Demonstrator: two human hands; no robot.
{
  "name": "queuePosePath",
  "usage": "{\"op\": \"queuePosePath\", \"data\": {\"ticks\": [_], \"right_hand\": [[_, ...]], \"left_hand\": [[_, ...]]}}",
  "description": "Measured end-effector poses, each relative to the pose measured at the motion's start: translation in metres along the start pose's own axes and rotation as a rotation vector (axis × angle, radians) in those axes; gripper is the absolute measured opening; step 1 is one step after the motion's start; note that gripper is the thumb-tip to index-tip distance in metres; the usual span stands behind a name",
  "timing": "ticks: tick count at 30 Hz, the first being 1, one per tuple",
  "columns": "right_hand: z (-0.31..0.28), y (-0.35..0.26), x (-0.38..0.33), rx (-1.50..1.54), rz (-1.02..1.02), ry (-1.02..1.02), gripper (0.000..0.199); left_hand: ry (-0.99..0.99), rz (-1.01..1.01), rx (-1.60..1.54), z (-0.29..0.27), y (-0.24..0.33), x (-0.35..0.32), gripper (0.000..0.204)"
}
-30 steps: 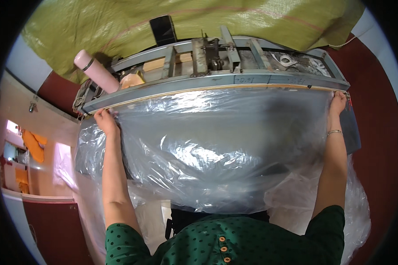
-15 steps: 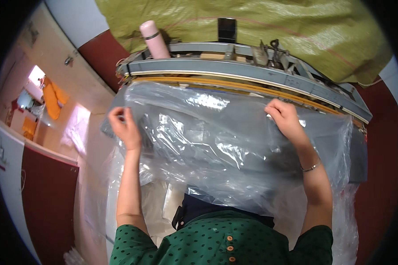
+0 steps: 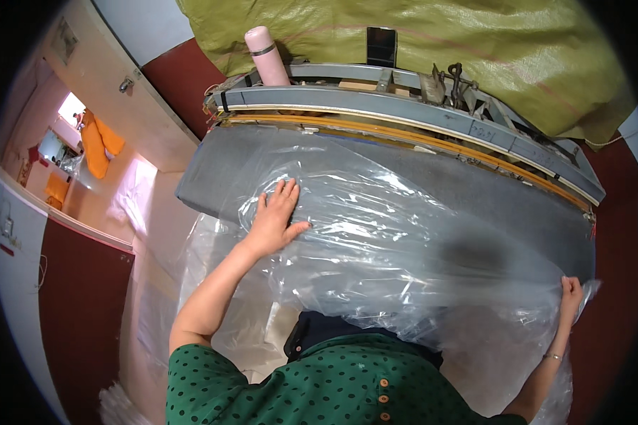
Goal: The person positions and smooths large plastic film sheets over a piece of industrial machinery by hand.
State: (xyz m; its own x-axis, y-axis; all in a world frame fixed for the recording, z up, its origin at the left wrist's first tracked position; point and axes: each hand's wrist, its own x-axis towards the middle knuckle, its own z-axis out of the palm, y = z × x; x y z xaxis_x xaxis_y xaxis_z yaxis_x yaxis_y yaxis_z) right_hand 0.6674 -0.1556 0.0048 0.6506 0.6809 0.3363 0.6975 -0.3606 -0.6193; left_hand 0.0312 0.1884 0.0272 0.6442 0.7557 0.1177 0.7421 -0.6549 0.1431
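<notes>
presently: film (image 3: 376, 241), one clear creased sheet, lying over the near part of the grey board (image 3: 213, 163) and hanging past its near edge toward the wearer. change: a second ago both hands held its far edge up at the frame (image 3: 298, 99); now that edge slants across the board, from near the frame down to the right end, with bare grey beyond it. meaning, as judged: the film is off the frame and being handled on the board alone. left hand (image 3: 273, 219): fingers spread, back upward, resting on the film, gripping nothing. right hand (image 3: 571, 290): well apart from the left, thumb and fingers pinched on the film's edge. containers: flask (image 3: 268, 57), pink, capped, at the frame's left end; contents hidden. frame, grey metal, parted by crosspieces; wood pieces (image 3: 358, 86) in the compartments left of middle; a dark fitting (image 3: 455, 81) farther right; remaining contents too small to tell. yellow strips (image 3: 418, 140), along the frame's near side. black slab (image 3: 381, 47), upright before the tarp (image 3: 510, 42).
</notes>
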Motion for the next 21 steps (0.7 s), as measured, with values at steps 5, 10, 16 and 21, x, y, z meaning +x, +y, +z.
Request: {"op": "queuePosePath", "data": {"ticks": [5,10,16,21], "right_hand": [[-0.021,0.027,-0.013,0.013,0.048,0.066,0.022],[-0.022,0.023,-0.019,0.027,0.08,0.056,0.022],[-0.082,0.1,-0.073,-0.138,0.102,0.079,0.024],[-0.092,0.136,-0.095,-0.101,0.126,0.079,0.025]], "left_hand": [[0.138,0.025,-0.064,0.006,-0.015,0.043,0.082],[0.548,-0.018,0.201,0.001,-0.02,0.095,0.073],[-0.074,0.222,-0.021,0.01,0.052,0.033,0.075],[0.014,0.193,-0.077,0.007,0.071,0.028,0.081]]}}
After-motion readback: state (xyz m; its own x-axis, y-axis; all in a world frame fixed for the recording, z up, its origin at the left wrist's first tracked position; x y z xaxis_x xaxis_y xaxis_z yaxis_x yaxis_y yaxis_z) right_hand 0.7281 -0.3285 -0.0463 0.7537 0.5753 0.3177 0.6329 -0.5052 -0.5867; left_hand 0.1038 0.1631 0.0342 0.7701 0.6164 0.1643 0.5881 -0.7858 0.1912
